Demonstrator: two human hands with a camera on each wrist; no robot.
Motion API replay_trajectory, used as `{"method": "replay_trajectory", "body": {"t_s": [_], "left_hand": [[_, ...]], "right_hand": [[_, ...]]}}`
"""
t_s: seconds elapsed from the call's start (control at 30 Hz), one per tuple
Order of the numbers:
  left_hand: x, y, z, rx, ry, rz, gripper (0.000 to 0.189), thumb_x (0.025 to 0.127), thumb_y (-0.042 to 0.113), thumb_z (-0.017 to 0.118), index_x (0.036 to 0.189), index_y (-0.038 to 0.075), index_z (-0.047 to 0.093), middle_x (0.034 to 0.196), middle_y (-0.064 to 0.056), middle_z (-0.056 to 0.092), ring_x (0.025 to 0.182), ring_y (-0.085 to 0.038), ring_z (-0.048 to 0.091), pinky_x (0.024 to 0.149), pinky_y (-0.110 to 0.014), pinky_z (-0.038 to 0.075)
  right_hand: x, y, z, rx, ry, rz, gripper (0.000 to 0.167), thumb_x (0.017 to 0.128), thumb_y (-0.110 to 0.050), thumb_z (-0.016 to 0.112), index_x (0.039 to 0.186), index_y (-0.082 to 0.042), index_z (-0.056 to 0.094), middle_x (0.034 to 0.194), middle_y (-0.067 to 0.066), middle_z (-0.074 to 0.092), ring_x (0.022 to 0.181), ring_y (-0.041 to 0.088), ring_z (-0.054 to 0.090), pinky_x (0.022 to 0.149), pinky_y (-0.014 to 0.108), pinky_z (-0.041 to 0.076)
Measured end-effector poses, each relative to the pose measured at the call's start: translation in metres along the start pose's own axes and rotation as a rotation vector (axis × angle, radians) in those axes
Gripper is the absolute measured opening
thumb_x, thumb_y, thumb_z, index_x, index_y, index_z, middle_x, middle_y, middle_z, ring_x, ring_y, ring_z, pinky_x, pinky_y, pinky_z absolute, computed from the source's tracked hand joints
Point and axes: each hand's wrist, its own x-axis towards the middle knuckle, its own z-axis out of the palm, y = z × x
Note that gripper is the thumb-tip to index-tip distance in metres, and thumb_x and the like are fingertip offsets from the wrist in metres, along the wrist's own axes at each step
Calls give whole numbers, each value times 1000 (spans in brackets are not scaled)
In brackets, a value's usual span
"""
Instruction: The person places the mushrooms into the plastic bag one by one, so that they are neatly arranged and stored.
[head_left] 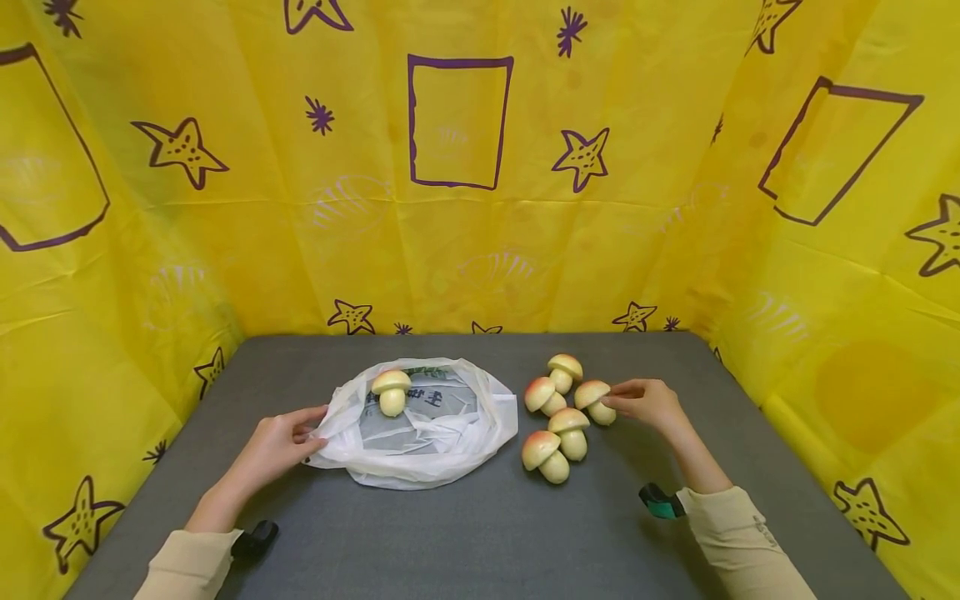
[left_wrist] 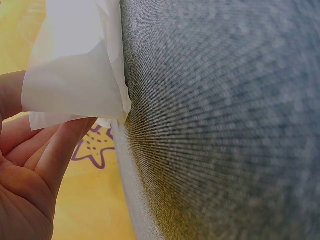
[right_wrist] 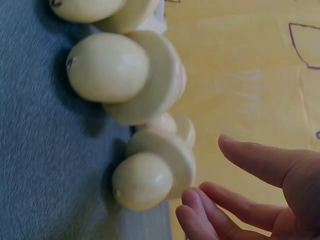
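A white plastic bag (head_left: pixel 431 473) lies with its mouth spread on the table, and one toy mushroom (head_left: pixel 392 393) with a red-tinged cap sits inside it. At the bag's left edge, my left hand (head_left: pixel 272 447) pinches the rim; the left wrist view shows the thin plastic (left_wrist: pixel 75 75) between thumb and fingers. My right hand (head_left: pixel 651 405) reaches to the rightmost loose mushroom (head_left: pixel 595 402). In the right wrist view its thumb and fingers are apart, with the fingertips (right_wrist: pixel 194 197) beside a mushroom (right_wrist: pixel 142 180); whether they touch it I cannot tell.
Several more mushrooms (head_left: pixel 547 454) lie clustered between the bag and my right hand. The grey table (head_left: pixel 465 542) has yellow patterned cloth (head_left: pixel 450 250) hanging behind it and on both sides. A dark strap device (head_left: pixel 662 502) is on my right wrist.
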Motion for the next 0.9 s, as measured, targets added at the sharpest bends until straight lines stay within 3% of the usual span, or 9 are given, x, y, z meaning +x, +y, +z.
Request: {"method": "replay_trajectory", "body": {"t_s": [0.43,0.9], "left_hand": [[1,1,1,-5,-3,-1,50,80,14,74,126,1,60,114,-22,66,88,-26,69,70,-35,58],[1,0,1,-10,-9,-9,50,80,15,74,127,1,60,116,-21,65,89,-26,69,71,-35,58]], "right_hand": [[12,23,-2,-31,-34,16,53,86,-31,69,121,7,59,121,28,60,94,36,67,80,41,56],[27,34,12,-22,-64,0,56,85,-28,71,122,10,56,119,29,60,93,32,66,75,38,57]]}}
